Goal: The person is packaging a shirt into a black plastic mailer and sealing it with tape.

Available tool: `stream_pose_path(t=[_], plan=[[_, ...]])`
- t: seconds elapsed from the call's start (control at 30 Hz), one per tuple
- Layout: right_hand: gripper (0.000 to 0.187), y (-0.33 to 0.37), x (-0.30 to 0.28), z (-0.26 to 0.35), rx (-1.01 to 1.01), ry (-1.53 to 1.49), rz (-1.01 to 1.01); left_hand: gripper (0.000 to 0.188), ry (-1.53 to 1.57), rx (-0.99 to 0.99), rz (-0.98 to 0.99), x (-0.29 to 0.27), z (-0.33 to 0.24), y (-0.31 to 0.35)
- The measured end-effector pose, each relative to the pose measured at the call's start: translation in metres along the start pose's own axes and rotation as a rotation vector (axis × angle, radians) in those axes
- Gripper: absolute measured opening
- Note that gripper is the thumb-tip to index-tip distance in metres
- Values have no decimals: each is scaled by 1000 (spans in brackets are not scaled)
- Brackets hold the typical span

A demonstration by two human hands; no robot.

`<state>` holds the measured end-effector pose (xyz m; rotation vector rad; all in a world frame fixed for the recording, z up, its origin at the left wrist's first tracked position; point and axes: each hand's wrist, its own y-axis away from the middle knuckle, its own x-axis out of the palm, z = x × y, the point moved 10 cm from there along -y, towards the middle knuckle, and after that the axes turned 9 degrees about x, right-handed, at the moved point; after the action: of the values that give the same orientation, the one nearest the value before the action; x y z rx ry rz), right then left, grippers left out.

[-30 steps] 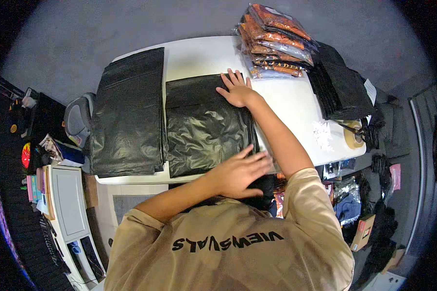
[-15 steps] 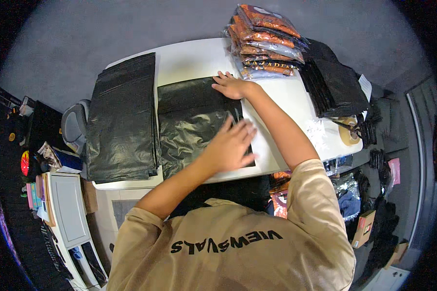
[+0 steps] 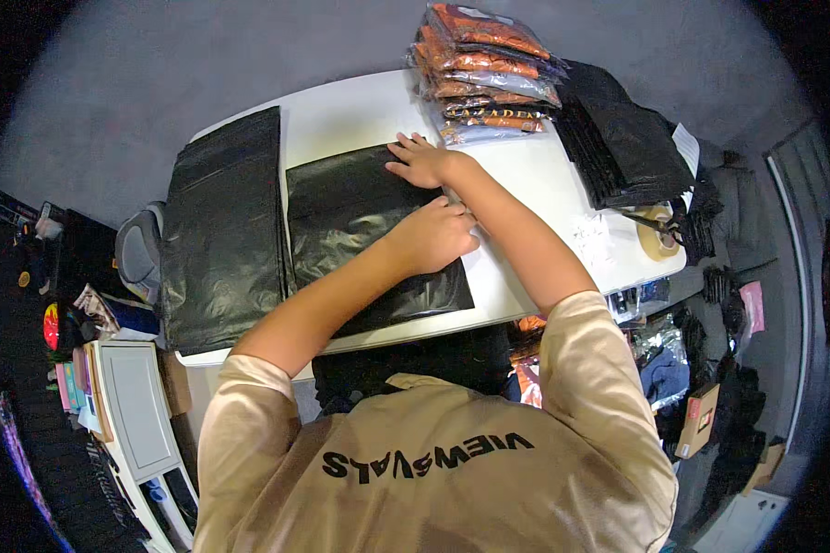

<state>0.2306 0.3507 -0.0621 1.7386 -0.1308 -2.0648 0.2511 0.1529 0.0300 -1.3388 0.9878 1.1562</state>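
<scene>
A black plastic bag [image 3: 350, 203] lies flat on the white table [image 3: 360, 106], its surface creased and shiny. My right hand [image 3: 422, 164] presses on its far right corner, fingers spread. Closer to me, my left hand [image 3: 436, 236] is closed, with curled fingers at the bag's right edge; the fingertips are partly hidden, but they seem to pinch the edge. To the left lies a stack of black plastic bags [image 3: 219, 230], alongside the one under my hands.
Clear-wrapped folded orange and dark garments [image 3: 493, 78] are piled at the table's far side. Black folded items [image 3: 632, 152] lie at the right, with a tape roll [image 3: 657, 241] nearer. A white cabinet [image 3: 136, 405] stands at lower left; wrapped packages [image 3: 664, 364] sit below the table's right.
My left hand has gone from open and moving over the bag to closed at its right edge. My right hand stays on the far corner. The view has shifted slightly.
</scene>
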Motion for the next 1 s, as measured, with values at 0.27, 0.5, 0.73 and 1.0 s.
stream_pose_path(t=[0.27,0.5,0.73,1.0], plan=[[77,13,-5,12,17,30,24,17,86,-15,19,11,4,13],[79,18,-8,7,31,43,11,32,193,-27,221,25,2,-4],[78,23,-10,13,33,21,34,16,205,-9,118,22,-12,-7],[74,11,-4,0,16,38,27,18,143,9,24,37,-47,-30]])
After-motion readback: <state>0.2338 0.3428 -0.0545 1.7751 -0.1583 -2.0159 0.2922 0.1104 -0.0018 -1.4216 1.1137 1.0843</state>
